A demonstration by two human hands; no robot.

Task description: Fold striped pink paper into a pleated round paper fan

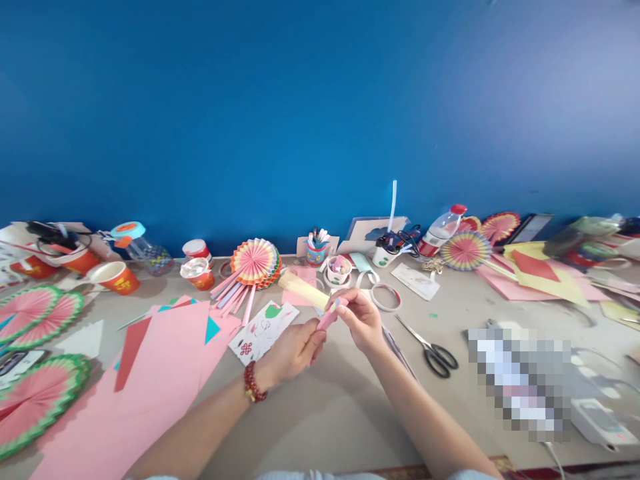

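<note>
Both hands meet over the middle of the table. My left hand, with a red bead bracelet at the wrist, is closed on the lower end of a small pink folded paper piece. Thumb and fingers of my right hand pinch its upper end. A pale yellow pleated paper strip sticks out to the upper left from behind the fingers; its near end is hidden, so I cannot tell whether it is joined to the pink piece. A white decorated card lies just left of the hands.
Black-handled scissors and a tape roll lie on the right. Pink paper sheets cover the left side. Several pleated paper fans, paper cups and a bottle stand along the blue wall.
</note>
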